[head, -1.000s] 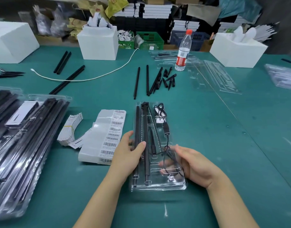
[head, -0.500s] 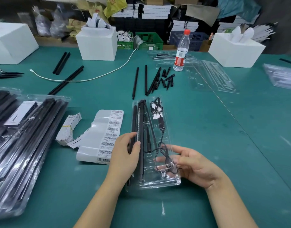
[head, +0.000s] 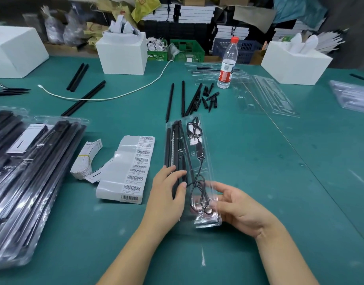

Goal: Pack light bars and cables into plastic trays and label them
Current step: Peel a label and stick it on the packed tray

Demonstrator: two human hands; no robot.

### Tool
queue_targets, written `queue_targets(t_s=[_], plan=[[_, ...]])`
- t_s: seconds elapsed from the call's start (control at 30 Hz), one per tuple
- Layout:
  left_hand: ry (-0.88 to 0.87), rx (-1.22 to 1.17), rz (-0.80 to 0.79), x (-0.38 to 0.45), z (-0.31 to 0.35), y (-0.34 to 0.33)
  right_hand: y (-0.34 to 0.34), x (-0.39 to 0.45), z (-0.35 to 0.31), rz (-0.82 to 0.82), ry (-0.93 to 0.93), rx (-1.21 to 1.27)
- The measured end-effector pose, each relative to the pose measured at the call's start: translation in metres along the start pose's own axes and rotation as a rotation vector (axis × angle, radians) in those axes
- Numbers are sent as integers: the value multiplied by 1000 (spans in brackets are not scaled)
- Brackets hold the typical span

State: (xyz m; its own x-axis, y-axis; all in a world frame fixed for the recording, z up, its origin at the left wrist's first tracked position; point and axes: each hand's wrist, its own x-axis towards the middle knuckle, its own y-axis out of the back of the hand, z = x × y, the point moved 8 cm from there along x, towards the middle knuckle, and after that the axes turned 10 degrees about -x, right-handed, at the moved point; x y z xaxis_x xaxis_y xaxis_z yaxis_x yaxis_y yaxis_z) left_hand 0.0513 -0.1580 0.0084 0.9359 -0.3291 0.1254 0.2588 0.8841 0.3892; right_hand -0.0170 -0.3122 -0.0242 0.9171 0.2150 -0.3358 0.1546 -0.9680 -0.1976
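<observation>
A clear plastic tray (head: 210,161) lies lengthwise in front of me on the green table, its near end lifted and tilted. Black light bars (head: 174,145) fill its left side and a black cable (head: 198,153) with a plug runs down its right side. My left hand (head: 168,194) grips the tray's left edge, thumb over the bars. My right hand (head: 236,206) holds the near right corner, fingers curled under it. A sheet of barcode labels (head: 133,171) lies just left of the tray.
Stacks of packed trays (head: 29,171) fill the left side. Loose black bars (head: 183,97) and small black spikes (head: 211,97) lie beyond the tray, by a water bottle (head: 226,64). Empty clear trays (head: 267,95) are at right, white foam boxes (head: 123,52) at the back, a white cord (head: 115,95) between.
The tray's near end has risen off the table and tilted, with both hands shifting along with it; my right hand now cups the near right corner from below.
</observation>
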Motion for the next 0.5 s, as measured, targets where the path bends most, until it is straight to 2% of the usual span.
queue_targets(t_s=[0.13,0.23,0.37,0.5], plan=[[-2,-10,-13,0,0,-2,10,4,6,197,-23,-160],[-28,-13,-53,-1,1,-7,12,6,8,315,-35,-125],[-126,7,-88,-3,8,-9,13,5,7,347,-37,-113],[-184,70,-222,-5,11,-20,17,2,6,356,-34,-130]])
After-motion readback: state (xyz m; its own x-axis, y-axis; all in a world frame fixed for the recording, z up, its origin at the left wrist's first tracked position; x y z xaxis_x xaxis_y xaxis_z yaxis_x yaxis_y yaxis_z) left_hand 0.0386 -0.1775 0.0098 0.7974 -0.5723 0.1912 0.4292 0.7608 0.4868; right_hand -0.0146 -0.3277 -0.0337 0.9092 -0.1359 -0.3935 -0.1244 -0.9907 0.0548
